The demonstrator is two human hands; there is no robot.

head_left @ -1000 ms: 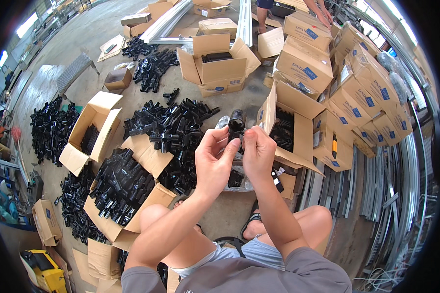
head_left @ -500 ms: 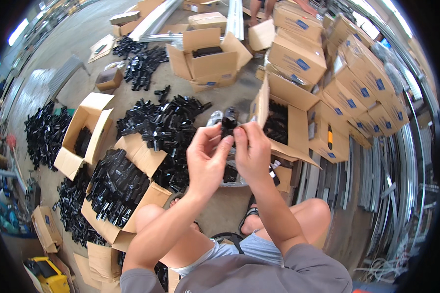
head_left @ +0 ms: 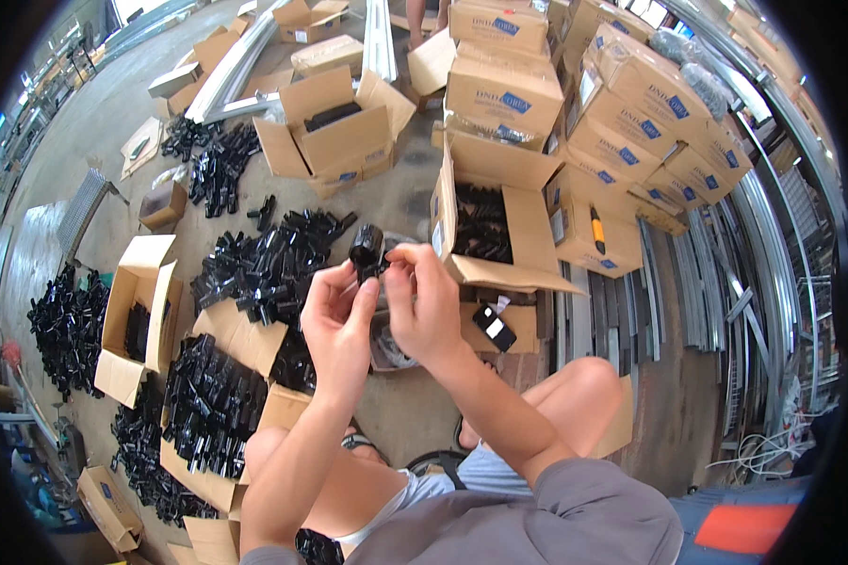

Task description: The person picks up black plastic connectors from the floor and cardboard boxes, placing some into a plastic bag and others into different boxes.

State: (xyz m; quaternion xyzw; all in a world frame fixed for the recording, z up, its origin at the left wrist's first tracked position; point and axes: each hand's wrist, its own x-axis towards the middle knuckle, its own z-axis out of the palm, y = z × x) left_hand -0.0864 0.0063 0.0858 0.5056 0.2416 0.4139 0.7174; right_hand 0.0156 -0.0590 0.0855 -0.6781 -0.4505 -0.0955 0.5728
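Note:
My left hand (head_left: pixel 337 315) holds a shiny black tubular fitting (head_left: pixel 366 247) between thumb and fingers, its round open end facing up. Close by on the right, my right hand (head_left: pixel 424 299) has its thumb and fingertips pinched together beside the fitting. What sits in that pinch, if anything, is too small to make out. Just beyond both hands lies a large pile of similar black fittings (head_left: pixel 264 259) on the floor. Below my hands, a clear plastic bag (head_left: pixel 386 350) is partly hidden.
An open carton (head_left: pixel 535 226) of black parts stands right of my hands. Another open carton (head_left: pixel 334 141) is farther off. Neatly packed black parts (head_left: pixel 212 405) lie at left. Stacked closed boxes (head_left: pixel 504 94), an orange-and-black tool (head_left: pixel 597 229), a black phone-like object (head_left: pixel 493 327) and metal profiles (head_left: pixel 697 292) are on the right.
The whole view has shifted, so the surroundings sit farther left. The fitting shows more of its round opening, and my right fingers have moved slightly away from its top.

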